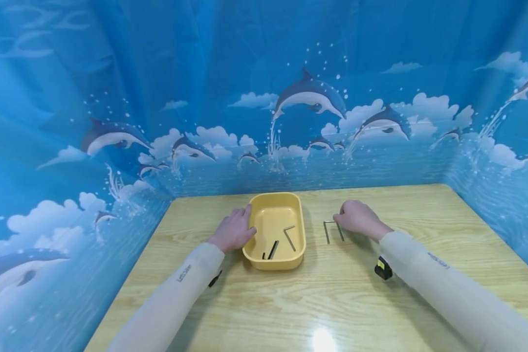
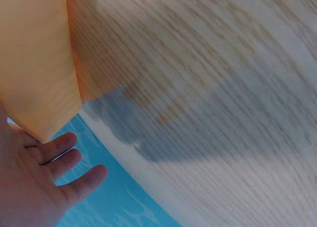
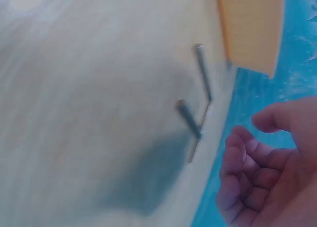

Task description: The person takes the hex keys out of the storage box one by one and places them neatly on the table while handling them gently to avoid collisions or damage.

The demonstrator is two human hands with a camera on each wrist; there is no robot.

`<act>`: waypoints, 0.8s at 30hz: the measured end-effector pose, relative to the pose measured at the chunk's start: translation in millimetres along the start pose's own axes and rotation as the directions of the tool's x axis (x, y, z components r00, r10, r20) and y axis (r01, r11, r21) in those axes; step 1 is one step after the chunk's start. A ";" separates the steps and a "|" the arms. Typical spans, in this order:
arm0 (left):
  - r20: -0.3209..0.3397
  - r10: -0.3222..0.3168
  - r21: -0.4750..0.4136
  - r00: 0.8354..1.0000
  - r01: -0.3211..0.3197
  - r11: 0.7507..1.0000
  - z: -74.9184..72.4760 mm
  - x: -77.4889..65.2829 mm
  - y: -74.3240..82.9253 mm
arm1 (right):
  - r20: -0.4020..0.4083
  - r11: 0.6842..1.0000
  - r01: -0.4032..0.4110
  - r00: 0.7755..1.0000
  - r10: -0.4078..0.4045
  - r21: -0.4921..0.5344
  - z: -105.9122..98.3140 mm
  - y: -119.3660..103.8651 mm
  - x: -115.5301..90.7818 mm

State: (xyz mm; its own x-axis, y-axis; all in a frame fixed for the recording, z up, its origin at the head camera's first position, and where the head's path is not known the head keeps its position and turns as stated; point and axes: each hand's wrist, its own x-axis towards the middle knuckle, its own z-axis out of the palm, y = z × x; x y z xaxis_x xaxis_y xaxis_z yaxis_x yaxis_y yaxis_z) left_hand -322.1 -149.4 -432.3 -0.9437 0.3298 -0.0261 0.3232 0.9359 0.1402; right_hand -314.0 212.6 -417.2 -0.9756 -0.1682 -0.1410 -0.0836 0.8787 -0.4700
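My left hand (image 1: 234, 229) holds the left rim of a yellow plastic bin (image 1: 275, 265), its thumb reaching over the inner side. In the left wrist view, several fingers (image 2: 89, 180) stretch out beside the bin wall. Inside the bin lie a silver hex key (image 1: 289, 239) and black hex keys (image 1: 273, 250). To its right, two silver hex keys (image 1: 327, 233) lie on the table, long arms toward me. My right hand (image 1: 360, 218) hovers at their far end. In the right wrist view its fingers are loosely curled, thumb apart, with nothing between them; the hex keys (image 3: 203, 73) lie beside the fingertips.
The light wood-grain table (image 1: 317, 298) carries everything. Behind it and at both sides hangs a blue curtain (image 1: 229, 73) printed with dolphins and clouds. A small black object with a yellow label (image 1: 382, 268) shows beside the right sleeve (image 1: 440, 278).
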 end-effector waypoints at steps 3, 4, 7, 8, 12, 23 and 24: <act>-0.008 -0.002 0.003 1.000 0.002 1.000 -0.6 0.4 -0.7 | 0.024 1.000 0.020 1.000 -0.020 0.014 -7.8 -12.6 3.2; -0.012 -0.003 0.004 1.000 0.003 1.000 -0.8 0.7 -1.1 | 0.032 0.999 0.028 0.999 -0.028 0.016 -10.2 -17.0 4.9; -0.022 -0.003 0.007 1.000 0.003 1.000 -1.1 1.8 -2.2 | 0.052 0.999 0.048 0.997 -0.048 0.009 -16.3 -32.6 9.6; -0.023 -0.002 0.008 1.000 0.002 1.000 -1.2 2.0 -2.5 | 0.060 0.998 0.057 0.997 -0.057 0.007 -18.1 -38.2 11.0; -0.026 0.002 -0.001 1.000 -0.003 1.000 -1.1 2.3 -2.7 | 0.092 0.996 0.093 0.991 -0.092 0.000 -22.7 -59.2 15.1; -0.024 0.011 0.007 1.000 -0.011 1.000 -0.5 -0.8 -0.7 | 0.206 0.976 0.207 0.960 -0.190 -0.064 -13.1 -112.3 23.4; -0.023 0.012 0.009 1.000 -0.011 1.000 -0.4 -1.0 -0.8 | 0.222 0.972 0.223 0.954 -0.201 -0.080 -11.8 -117.7 24.4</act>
State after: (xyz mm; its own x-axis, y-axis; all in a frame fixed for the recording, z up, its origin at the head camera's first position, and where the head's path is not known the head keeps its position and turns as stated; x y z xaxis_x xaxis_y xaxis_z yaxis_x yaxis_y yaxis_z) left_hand -321.5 -150.5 -432.0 -0.9413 0.3376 -0.0013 0.3345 0.9332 0.1313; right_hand -330.4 110.3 -355.0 -0.8691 -0.4361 -0.2334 -0.3149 0.8518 -0.4187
